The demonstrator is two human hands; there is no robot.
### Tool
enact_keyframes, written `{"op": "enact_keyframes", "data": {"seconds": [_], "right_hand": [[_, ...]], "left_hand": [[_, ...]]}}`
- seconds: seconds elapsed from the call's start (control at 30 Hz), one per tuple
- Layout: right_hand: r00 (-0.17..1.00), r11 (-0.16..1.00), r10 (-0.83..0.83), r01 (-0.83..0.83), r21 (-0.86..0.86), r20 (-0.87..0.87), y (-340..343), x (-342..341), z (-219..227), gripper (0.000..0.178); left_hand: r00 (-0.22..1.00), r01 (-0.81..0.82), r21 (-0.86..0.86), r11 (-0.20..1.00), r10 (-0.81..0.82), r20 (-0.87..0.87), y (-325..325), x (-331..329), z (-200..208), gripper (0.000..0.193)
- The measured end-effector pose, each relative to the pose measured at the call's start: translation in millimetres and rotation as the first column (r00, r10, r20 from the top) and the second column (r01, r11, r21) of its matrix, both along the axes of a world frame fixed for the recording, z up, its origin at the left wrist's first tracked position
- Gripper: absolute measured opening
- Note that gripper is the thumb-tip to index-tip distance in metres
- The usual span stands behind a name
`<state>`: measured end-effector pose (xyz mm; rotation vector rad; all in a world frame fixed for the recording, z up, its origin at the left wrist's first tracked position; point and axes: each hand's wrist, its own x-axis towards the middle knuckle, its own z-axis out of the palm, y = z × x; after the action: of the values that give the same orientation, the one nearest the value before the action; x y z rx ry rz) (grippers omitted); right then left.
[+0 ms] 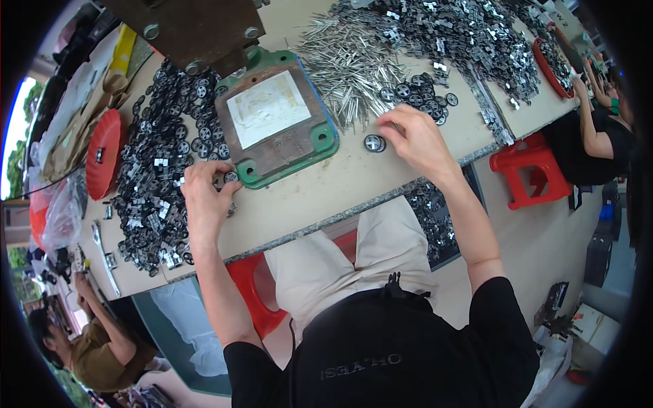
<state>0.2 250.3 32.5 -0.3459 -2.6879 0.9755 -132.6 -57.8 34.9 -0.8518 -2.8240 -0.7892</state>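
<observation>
My left hand (206, 194) is closed, with thumb and fingertips around a small black wheel (231, 177) at the near left corner of the green press base (262, 179). To its left spreads a heap of black wheels and small metal-and-black assemblies (151, 197). My right hand (416, 141) pinches thumb and forefinger together at the near edge of a pile of thin metal pins (350, 64). Something thin and dark may be between those fingertips, but I cannot make it out. Just left of the right fingertips, one spoked wheel (374, 143) lies flat on the table.
The press's brown metal head (187, 27) overhangs its pale plate (269, 109). More wheels (423, 95) and a large heap of small metal clips (469, 44) lie farther right. A red dish (104, 155) and a wrench (104, 255) are at left. Other people work on both sides.
</observation>
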Motion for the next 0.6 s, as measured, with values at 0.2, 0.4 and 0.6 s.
{"op": "enact_keyframes", "data": {"seconds": [0.2, 0.4, 0.6], "right_hand": [[0.981, 0.926, -0.192, 0.184, 0.329, -0.011, -8.0, -40.6, -2.9, 0.038], [0.999, 0.970, -0.043, 0.048, 0.238, -0.026, 5.4, -35.8, -17.2, 0.031], [0.991, 0.995, 0.089, -0.092, 0.035, 0.098, -8.5, 1.2, 2.7, 0.029]], "left_hand": [[0.992, -0.103, 0.143, 0.984, 0.092, 0.086, 4.1, 1.4, -2.2, 0.023], [0.853, -0.331, 0.668, 0.667, -0.091, 0.514, 3.3, 36.9, 7.5, 0.014], [0.455, -0.470, 0.726, 0.502, -0.567, 0.687, 32.4, 86.2, -16.9, 0.024]]}}
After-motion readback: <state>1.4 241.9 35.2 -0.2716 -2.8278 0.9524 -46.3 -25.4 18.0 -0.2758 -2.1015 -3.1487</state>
